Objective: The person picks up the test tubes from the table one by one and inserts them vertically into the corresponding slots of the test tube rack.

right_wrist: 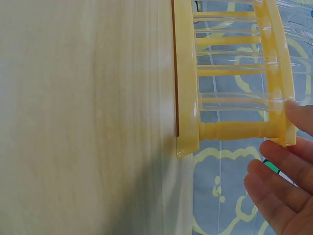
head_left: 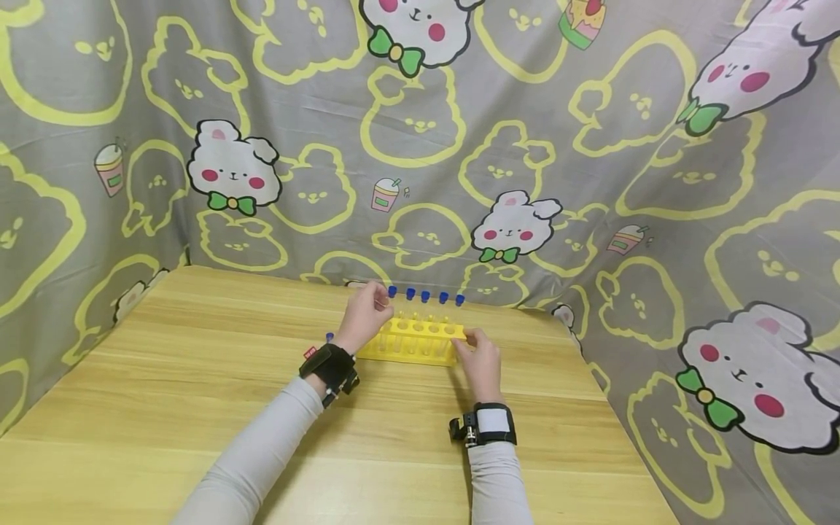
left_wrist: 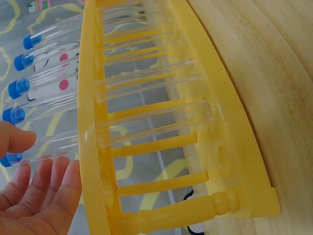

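Note:
A yellow test tube rack [head_left: 420, 357] stands on the table with clear, blue-capped test tubes upright in its holes. My left hand [head_left: 364, 317] is at the rack's left end. In the left wrist view its thumb and fingers lie on either side of the nearest test tube [left_wrist: 54, 147], just under its blue cap [left_wrist: 11, 159], and pinch it. That tube's lower end sits inside the rack. At the other end my right hand [head_left: 482, 364] holds the top bar's right corner between thumb and forefinger, its other fingers loosely bent below.
A row of blue caps [head_left: 425, 297] rises behind the rack's top bar. Another blue cap [head_left: 329, 337] shows beside my left wrist. The wooden table [head_left: 394, 452] meets a patterned grey curtain [head_left: 315, 117] at the back and sides.

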The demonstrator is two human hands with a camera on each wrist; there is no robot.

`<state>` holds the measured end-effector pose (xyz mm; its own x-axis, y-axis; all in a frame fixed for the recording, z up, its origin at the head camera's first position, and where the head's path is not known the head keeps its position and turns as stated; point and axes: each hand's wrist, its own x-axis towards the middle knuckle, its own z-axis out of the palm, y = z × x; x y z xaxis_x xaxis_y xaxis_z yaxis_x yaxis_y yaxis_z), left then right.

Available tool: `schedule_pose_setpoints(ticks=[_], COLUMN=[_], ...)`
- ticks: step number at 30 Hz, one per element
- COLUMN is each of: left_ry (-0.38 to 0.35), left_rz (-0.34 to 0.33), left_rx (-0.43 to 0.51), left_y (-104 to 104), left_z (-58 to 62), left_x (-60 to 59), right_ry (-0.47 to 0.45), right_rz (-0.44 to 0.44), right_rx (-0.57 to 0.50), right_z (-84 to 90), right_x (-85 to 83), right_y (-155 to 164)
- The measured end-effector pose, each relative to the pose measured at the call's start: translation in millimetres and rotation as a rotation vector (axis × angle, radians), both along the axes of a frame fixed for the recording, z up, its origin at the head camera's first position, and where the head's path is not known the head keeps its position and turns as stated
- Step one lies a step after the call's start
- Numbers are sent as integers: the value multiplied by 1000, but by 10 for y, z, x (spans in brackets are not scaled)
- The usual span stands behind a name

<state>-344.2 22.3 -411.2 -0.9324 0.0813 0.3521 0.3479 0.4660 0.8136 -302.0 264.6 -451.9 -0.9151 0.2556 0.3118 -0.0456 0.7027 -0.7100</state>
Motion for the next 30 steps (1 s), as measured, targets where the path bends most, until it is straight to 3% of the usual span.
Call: schedule_pose_setpoints(ticks=[7,13,17,22,30], left_ry=[-4,-11,-9,-76,-216], left_rz=[-12,1,20,52,56], left_rx=[9,6,-32,-110,-287], left_y=[-113,-328,-504,-714,-915], left_z=[33,157,177,118,-80], left_x=[21,60,75,72,60], right_ry=[4,7,5,-4,-11], right_rz=[4,7,8,7,11], right_rx=[3,-4,-3,-5,-7], right_z=[-1,-8,-7,4,9], right_x=[7,13,1,-2,7], right_y=[0,0,2,9,-4])
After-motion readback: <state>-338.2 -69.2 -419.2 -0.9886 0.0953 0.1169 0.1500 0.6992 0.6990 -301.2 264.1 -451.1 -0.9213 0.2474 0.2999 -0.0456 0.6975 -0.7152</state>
